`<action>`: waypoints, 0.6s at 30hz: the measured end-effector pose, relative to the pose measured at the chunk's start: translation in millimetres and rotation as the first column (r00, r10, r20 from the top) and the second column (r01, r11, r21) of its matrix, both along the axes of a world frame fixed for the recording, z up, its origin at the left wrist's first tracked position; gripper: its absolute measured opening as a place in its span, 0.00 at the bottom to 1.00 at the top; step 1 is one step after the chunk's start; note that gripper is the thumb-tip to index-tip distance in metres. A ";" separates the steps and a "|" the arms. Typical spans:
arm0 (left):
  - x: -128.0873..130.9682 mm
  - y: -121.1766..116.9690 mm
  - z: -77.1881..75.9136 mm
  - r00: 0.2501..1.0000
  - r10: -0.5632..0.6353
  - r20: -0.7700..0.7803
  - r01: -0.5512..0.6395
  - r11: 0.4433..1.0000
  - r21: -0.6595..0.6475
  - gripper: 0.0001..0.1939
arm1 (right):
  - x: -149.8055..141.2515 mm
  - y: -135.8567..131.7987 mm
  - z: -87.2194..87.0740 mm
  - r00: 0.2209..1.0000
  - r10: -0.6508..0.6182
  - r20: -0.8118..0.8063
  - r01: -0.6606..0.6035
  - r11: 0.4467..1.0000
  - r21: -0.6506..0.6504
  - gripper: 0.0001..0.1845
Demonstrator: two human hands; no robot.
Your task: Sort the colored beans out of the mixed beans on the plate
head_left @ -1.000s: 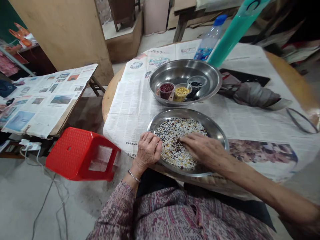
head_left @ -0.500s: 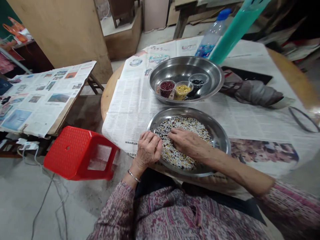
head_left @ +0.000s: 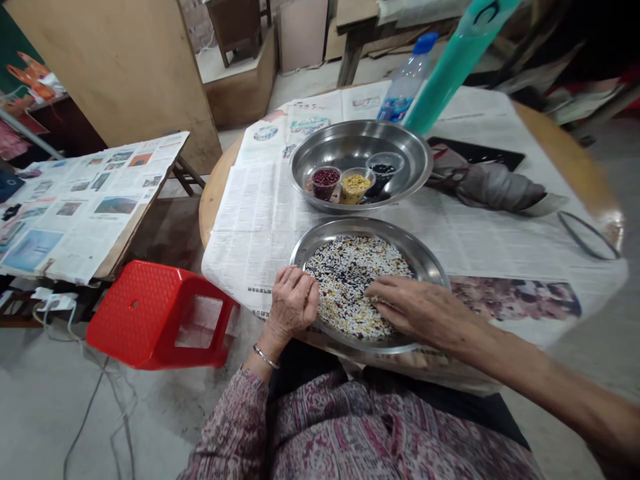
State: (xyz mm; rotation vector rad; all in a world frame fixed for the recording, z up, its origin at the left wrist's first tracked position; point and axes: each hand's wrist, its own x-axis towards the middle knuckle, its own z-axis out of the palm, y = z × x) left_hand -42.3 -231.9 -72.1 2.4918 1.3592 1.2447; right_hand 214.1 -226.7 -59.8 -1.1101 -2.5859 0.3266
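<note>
In the head view a steel basin [head_left: 433, 267] in front of me holds mixed white rice, black, yellow and dark red beans [head_left: 350, 267] spread over its bottom. My right hand [head_left: 413, 307] reaches in from the right, fingers apart and touching the grains. At the left rim, my left hand [head_left: 294, 301] is curled closed; whatever it grips is hidden. Behind stands a larger steel basin [head_left: 320, 143] with three clear cups: a cup of red beans [head_left: 325, 183], a cup of yellow beans [head_left: 356, 185] and a cup of black beans [head_left: 385, 170].
Newspaper [head_left: 250, 227] covers the round table. Beyond the basins stand a plastic bottle [head_left: 407, 80] and a tall green container [head_left: 445, 73]. A grey cloth bundle [head_left: 500, 187] lies at right. A red stool [head_left: 145, 310] stands left, near a papered side table [head_left: 85, 207].
My right hand has moved right across the grains, and its fingers have spread from a pinch. Black beans show where it was. My left hand stays at the rim; the view has shifted slightly.
</note>
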 end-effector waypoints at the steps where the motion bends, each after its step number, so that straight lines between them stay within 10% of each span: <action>1: -0.2 0.2 -0.3 1.000 0.001 0.000 -0.001 1.000 0.006 0.12 | -4.3 4.3 0.0 0.999 -0.026 -0.025 0.026 1.000 0.009 0.10; 18: -1.6 -0.5 -2.5 0.999 -0.002 0.044 0.001 1.000 0.022 0.08 | -82.1 48.4 -6.8 0.995 -0.062 -0.073 0.056 0.996 -0.076 0.10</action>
